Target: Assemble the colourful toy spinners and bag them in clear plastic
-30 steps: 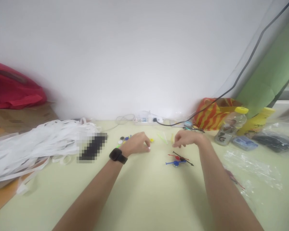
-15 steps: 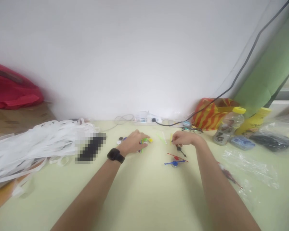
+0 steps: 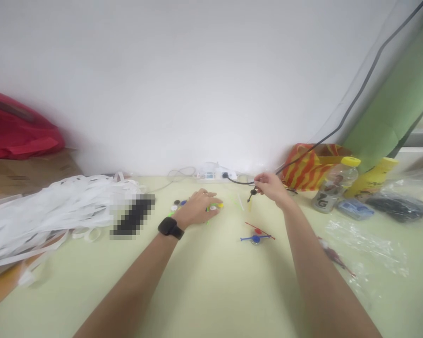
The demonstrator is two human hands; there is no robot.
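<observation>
My right hand (image 3: pixel 270 187) is raised above the pale green table (image 3: pixel 211 291), pinching the top of a thin black stick with a round bulge (image 3: pixel 252 193) that hangs down from the fingers. My left hand (image 3: pixel 197 207), with a black watch (image 3: pixel 171 227) on the wrist, lies palm down over a green piece (image 3: pixel 211 205) beside small coloured discs (image 3: pixel 178 204). Its fingers are closed around the green piece. A red stick (image 3: pixel 259 230) and a blue stick (image 3: pixel 255 239) lie crossed on the table below my right hand.
A heap of white strips (image 3: pixel 52 206) covers the left side, with a blurred dark object (image 3: pixel 132 217) next to it. At the back lies a power strip (image 3: pixel 213 176). To the right stand a striped bag (image 3: pixel 312 169), two bottles (image 3: pixel 333 188) and clear plastic wrap (image 3: pixel 366 246).
My right hand picked the black stick up from the red and blue sticks and lifted it up and back. My left hand closed over a green piece by the discs.
</observation>
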